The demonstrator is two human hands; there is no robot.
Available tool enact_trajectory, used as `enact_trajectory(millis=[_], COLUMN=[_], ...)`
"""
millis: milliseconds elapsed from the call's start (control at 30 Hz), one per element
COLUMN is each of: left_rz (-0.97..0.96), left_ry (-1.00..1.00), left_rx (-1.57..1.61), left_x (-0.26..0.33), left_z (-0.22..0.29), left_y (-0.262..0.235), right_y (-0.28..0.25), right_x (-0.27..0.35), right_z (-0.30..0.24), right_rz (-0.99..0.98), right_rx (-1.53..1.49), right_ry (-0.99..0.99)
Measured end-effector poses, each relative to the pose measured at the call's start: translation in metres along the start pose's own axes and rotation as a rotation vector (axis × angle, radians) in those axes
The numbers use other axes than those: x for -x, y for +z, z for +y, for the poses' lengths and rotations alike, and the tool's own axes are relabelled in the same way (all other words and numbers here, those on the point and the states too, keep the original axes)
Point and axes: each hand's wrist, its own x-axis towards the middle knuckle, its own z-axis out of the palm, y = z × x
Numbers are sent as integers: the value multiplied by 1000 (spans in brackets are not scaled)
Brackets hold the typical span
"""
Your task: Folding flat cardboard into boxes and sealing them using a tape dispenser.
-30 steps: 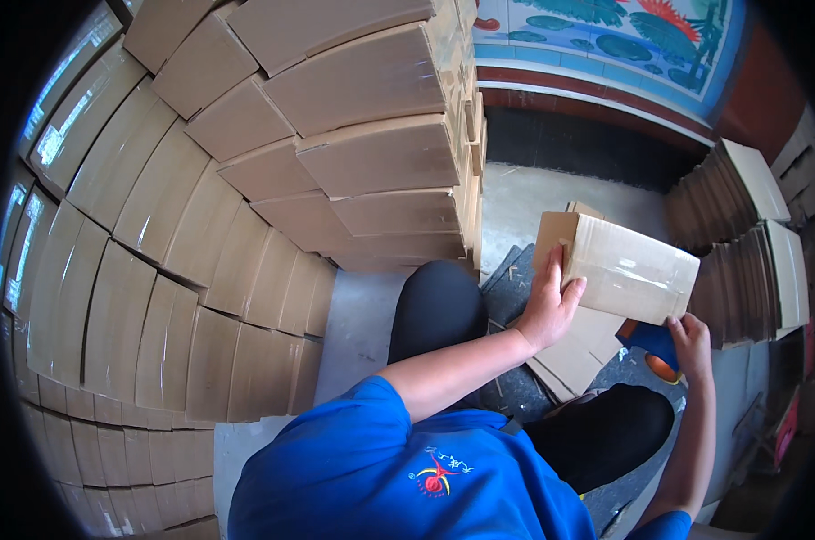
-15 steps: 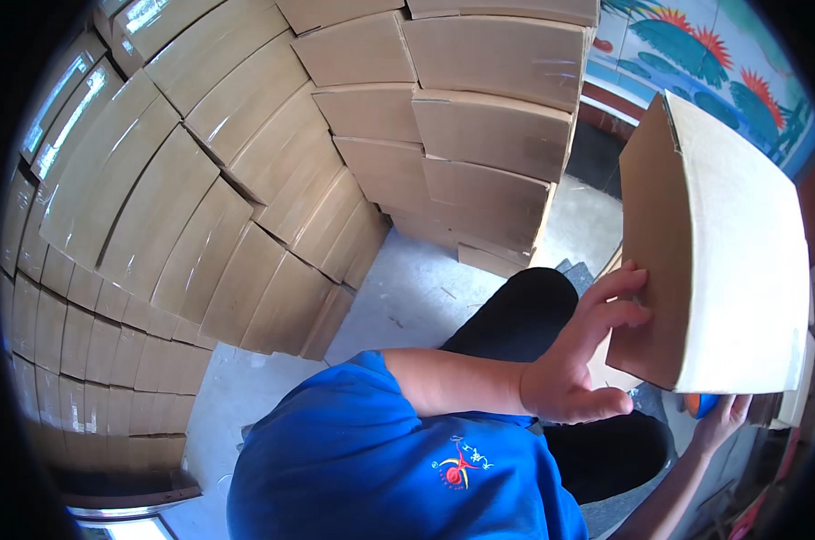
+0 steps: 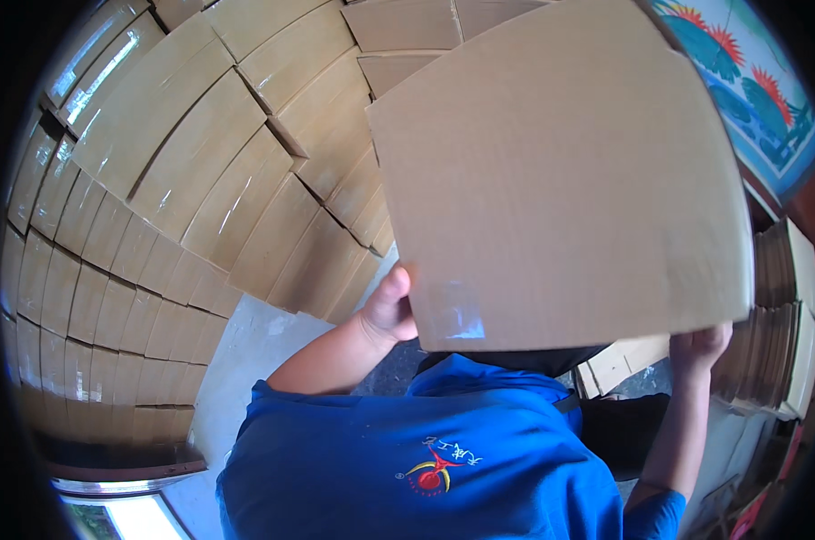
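Observation:
A large brown cardboard box [image 3: 561, 189] is raised in front of me, its broad side toward me. Clear tape shines at its lower left corner. My left hand [image 3: 392, 304] grips the box's left edge near the bottom, thumb up and the other fingers mostly hidden behind it. My right hand [image 3: 701, 346] is closed at the lower right corner, its fingertips hidden by the cardboard. Whether that hand also holds something small, I cannot make out.
Stacked taped cartons [image 3: 191, 135] form a tall wall at the left and back. Bundles of flat cardboard [image 3: 777, 315] stand at the right. Flat cardboard pieces [image 3: 619, 364] lie low beneath the box. A painted wall [image 3: 750, 90] rises at the far right.
The box has swung left and turned its broad side to me. My left hand went from open fingers at its side to gripping its left edge. An orange-and-blue item by my right hand is now hidden.

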Motion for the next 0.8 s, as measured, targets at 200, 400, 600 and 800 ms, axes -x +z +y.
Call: enact_trajectory(millis=[200,400,600,800], left_rz=[364,1162,1569,1479], left_ry=[131,15,-89,-78], left_rx=[186,116,-23,-66], left_x=[57,111,89,12], left_z=[-17,-78,-143,-150], left_y=[-93,-183,-245,-275], right_y=[97,43,-47,-110], right_x=[-83,-74,1,105], right_z=[-52,-25,58,82], right_rz=[-351,-196,-164,-155], right_rx=[218,-55,223,397], right_ry=[65,430,692,962])
